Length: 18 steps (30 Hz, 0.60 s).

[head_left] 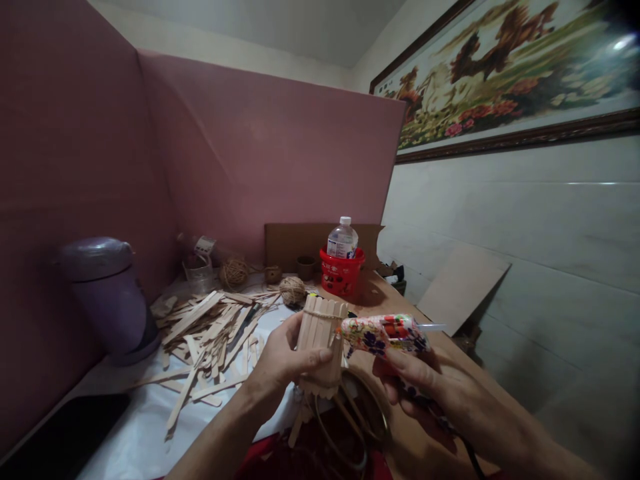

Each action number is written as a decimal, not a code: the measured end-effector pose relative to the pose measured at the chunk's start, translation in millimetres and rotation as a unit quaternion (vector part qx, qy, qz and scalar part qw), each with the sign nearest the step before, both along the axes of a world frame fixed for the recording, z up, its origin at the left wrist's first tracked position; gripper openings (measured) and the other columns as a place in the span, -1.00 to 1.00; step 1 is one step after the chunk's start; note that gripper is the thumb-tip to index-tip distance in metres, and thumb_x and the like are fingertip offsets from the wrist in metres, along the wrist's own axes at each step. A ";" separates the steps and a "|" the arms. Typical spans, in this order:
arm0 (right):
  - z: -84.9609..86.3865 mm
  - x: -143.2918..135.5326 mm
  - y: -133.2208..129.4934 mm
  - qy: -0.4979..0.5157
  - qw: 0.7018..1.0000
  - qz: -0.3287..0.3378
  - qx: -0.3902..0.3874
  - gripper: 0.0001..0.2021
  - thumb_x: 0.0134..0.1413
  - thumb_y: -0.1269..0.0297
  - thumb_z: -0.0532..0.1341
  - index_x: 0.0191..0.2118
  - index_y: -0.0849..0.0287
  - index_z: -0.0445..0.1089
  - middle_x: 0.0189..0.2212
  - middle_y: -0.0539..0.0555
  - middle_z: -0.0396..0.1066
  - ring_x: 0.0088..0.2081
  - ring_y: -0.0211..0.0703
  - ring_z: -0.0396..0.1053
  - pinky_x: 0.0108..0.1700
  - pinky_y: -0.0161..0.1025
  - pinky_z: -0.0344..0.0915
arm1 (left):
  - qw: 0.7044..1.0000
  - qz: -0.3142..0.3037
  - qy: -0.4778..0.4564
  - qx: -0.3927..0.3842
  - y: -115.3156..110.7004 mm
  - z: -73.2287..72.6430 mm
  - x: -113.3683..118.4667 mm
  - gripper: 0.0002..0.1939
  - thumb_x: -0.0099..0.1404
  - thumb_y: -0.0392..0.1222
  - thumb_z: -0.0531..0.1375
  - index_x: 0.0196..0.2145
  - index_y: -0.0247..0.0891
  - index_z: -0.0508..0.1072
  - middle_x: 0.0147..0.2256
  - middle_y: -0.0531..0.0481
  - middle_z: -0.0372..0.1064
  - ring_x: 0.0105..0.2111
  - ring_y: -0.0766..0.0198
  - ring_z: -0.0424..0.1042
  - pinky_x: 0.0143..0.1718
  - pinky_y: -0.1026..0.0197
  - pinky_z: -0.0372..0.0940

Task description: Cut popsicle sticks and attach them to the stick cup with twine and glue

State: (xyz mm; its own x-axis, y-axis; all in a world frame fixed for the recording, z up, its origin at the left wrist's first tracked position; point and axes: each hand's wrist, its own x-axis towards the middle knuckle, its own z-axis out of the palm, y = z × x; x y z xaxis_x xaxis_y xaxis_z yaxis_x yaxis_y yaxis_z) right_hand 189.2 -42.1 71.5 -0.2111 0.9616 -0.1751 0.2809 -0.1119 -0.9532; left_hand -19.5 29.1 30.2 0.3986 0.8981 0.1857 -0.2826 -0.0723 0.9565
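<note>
My left hand (284,363) is wrapped round a small cup-like piece built of upright craft sticks (319,333), with twine bands near its top and bottom. In my right hand (417,380) is a glue gun (385,333) with a colourful flower pattern, gripped by its handle. Its nozzle points left and meets, or nearly meets, the right side of the stick piece; I cannot tell which. A clear glue stick (434,327) juts out of the gun's back end. Below the piece, a loop of cord or tubing hangs partly hidden.
A heap of loose craft sticks (215,340) spreads over the white cloth at left. Twine balls (293,291) lie behind it. A red bucket (341,275) holds a plastic bottle (343,239). At far left stands a purple lidded container (113,307), behind a dark flat object (75,433).
</note>
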 end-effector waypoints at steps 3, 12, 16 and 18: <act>1.5 -1.9 0.6 0.040 0.999 0.007 -0.014 -0.54 0.10 -0.14 0.08 -0.47 0.22 0.30 -0.66 -0.10 0.14 -0.69 -0.46 0.03 -0.74 -0.55 0.00 | 1.000 -0.012 0.003 0.003 -0.3 0.6 -1.0 -0.45 -0.03 -0.18 0.34 -0.04 -0.30 0.39 -0.10 -0.22 0.43 -0.11 -0.02 0.37 -0.14 0.06 0.26; 0.8 -1.6 1.5 0.256 0.962 -0.029 -0.088 -0.64 0.09 -0.01 0.15 -0.38 0.25 0.39 -0.57 -0.01 0.32 -0.73 -0.51 0.01 -0.79 -0.59 0.03 | 1.000 -0.019 -0.006 0.009 -1.8 2.6 -1.5 -0.48 0.00 -0.22 0.32 -0.04 -0.32 0.38 -0.10 -0.22 0.43 -0.10 0.01 0.36 -0.13 0.08 0.25; -2.7 2.2 4.6 0.295 0.952 -0.029 -0.081 -0.64 0.11 0.02 0.15 -0.38 0.28 0.41 -0.57 0.00 0.34 -0.74 -0.53 0.01 -0.79 -0.59 0.05 | 0.999 -0.029 -0.017 0.004 -2.0 2.2 -1.1 -0.50 0.01 -0.24 0.31 -0.06 -0.33 0.39 -0.13 -0.22 0.45 -0.15 0.04 0.38 -0.16 0.11 0.25; -3.3 3.4 5.9 0.313 0.946 -0.035 -0.079 -0.66 0.11 0.04 0.16 -0.36 0.27 0.42 -0.57 0.00 0.34 -0.74 -0.52 0.02 -0.79 -0.59 0.04 | 0.999 -0.030 -0.019 -0.001 -1.3 1.2 -0.8 -0.51 0.01 -0.23 0.31 -0.07 -0.33 0.40 -0.13 -0.22 0.45 -0.16 0.06 0.38 -0.17 0.13 0.25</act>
State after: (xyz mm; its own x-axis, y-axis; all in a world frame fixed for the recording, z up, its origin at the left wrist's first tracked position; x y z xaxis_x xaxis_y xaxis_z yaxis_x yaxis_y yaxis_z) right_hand 192.6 -36.2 68.1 -0.2578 0.9493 -0.1801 -0.3470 -0.2649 -0.8996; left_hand -20.3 27.8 31.4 0.4444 0.8730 0.2007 -0.3225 -0.0530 0.9451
